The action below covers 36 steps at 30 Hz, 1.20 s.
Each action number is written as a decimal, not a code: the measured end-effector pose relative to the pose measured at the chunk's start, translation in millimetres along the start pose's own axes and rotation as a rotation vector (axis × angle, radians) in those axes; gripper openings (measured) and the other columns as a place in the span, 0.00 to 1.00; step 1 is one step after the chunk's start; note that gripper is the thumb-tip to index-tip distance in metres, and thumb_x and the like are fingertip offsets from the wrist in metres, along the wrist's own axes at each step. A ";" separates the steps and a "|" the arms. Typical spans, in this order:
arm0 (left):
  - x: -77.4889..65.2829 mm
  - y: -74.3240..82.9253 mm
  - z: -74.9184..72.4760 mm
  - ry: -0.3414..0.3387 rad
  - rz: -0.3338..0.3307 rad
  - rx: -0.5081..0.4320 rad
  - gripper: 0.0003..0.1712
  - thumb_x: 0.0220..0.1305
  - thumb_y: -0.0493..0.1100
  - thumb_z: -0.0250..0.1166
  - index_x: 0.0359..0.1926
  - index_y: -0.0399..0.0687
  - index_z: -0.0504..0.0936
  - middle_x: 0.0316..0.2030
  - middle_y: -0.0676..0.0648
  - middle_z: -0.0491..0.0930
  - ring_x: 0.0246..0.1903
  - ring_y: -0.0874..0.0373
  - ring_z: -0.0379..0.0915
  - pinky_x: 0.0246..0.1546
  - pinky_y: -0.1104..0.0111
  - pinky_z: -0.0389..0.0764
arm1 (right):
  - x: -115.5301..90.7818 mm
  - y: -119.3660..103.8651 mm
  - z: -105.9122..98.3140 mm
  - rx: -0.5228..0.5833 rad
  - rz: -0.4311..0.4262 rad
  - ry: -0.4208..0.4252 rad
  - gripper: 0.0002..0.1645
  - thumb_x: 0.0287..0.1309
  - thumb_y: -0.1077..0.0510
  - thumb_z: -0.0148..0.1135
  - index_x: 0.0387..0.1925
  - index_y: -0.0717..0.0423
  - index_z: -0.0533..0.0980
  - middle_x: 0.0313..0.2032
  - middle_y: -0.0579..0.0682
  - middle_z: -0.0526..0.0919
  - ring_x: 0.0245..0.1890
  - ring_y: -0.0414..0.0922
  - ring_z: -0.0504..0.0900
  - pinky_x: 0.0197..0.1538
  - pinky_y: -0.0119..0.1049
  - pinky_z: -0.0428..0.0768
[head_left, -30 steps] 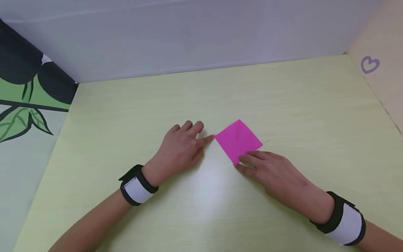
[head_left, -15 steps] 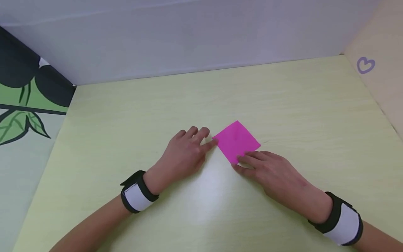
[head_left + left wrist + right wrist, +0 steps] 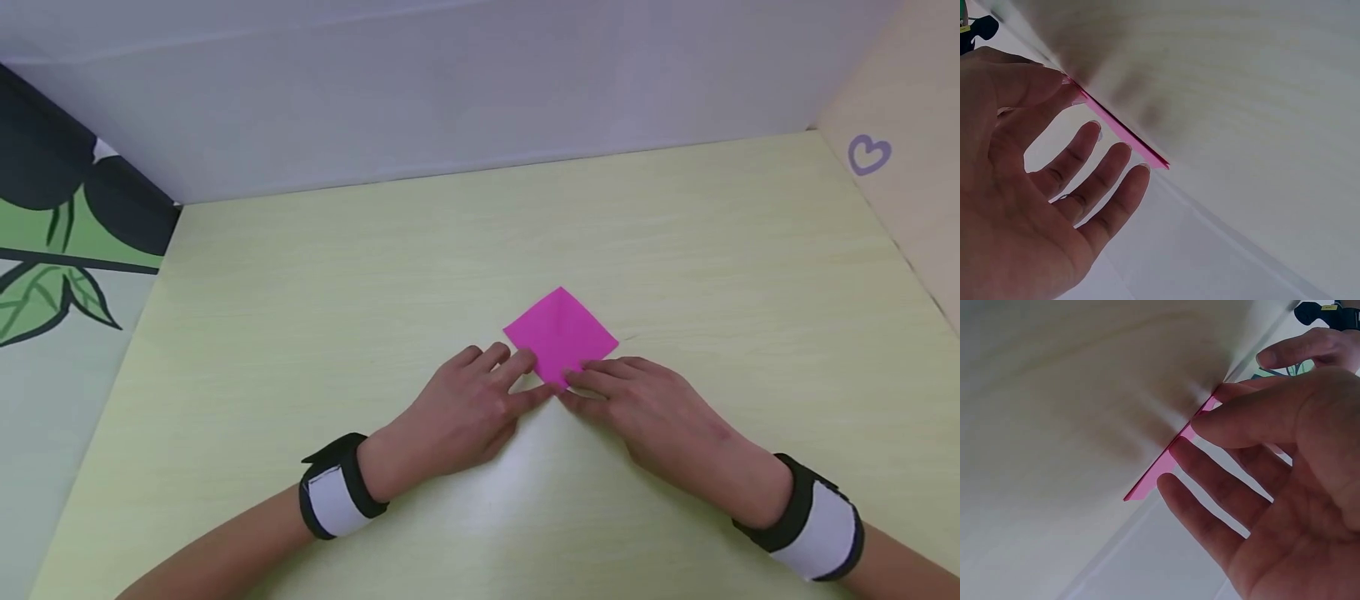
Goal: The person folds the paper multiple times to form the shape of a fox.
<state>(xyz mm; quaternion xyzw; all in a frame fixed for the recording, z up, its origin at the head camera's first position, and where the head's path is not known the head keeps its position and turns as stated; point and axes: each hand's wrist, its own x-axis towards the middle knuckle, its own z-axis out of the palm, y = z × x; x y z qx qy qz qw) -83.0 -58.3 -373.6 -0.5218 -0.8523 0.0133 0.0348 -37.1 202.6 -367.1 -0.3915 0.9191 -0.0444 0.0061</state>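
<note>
A folded pink paper square (image 3: 561, 325) lies on the table with one corner pointing at the person. My left hand (image 3: 472, 412) has its index fingertip at that near corner, and its other fingers spread along the lower left edge. From the lower right, the fingers of my right hand (image 3: 663, 425) rest on the paper beside the same corner. In the left wrist view the pink paper (image 3: 1124, 131) shows edge-on as thin layers lying on the table, thumb and index at its near end. The right wrist view has straight fingers reaching along the paper (image 3: 1152, 478).
The pale wooden table (image 3: 375, 267) meets a white wall (image 3: 480, 92) at the back. To the right stands a panel bearing a purple heart (image 3: 870, 155); at the left is a green and black leaf pattern (image 3: 45, 292). Each wrist wears a black and white strap (image 3: 337, 496).
My left hand has moved from the paper's left corner down and right along its edge to the near corner. The right hand has stayed on the paper, which has barely shifted.
</note>
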 end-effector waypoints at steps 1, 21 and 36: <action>-0.1 0.0 0.2 -0.004 -0.003 0.002 0.26 0.68 0.48 0.62 0.66 0.65 0.80 0.54 0.47 0.74 0.49 0.51 0.74 0.43 0.62 0.79 | 0.1 -0.1 -0.1 0.005 0.000 -0.002 0.35 0.53 0.71 0.73 0.63 0.50 0.81 0.63 0.51 0.80 0.63 0.53 0.79 0.57 0.51 0.81; -0.2 -45.0 4.4 0.049 -0.139 0.065 0.24 0.66 0.43 0.61 0.62 0.62 0.85 0.50 0.45 0.74 0.44 0.48 0.72 0.33 0.61 0.75 | -9.1 -2.3 0.6 0.001 0.035 0.027 0.34 0.51 0.72 0.73 0.61 0.50 0.82 0.61 0.52 0.82 0.61 0.52 0.81 0.55 0.50 0.82; -1.4 -46.3 3.8 0.018 -0.144 -0.062 0.21 0.66 0.42 0.63 0.59 0.59 0.87 0.52 0.47 0.75 0.45 0.50 0.72 0.35 0.62 0.78 | -1.2 12.1 -0.4 0.149 0.007 0.092 0.30 0.51 0.71 0.74 0.56 0.50 0.84 0.54 0.47 0.86 0.56 0.48 0.84 0.56 0.50 0.82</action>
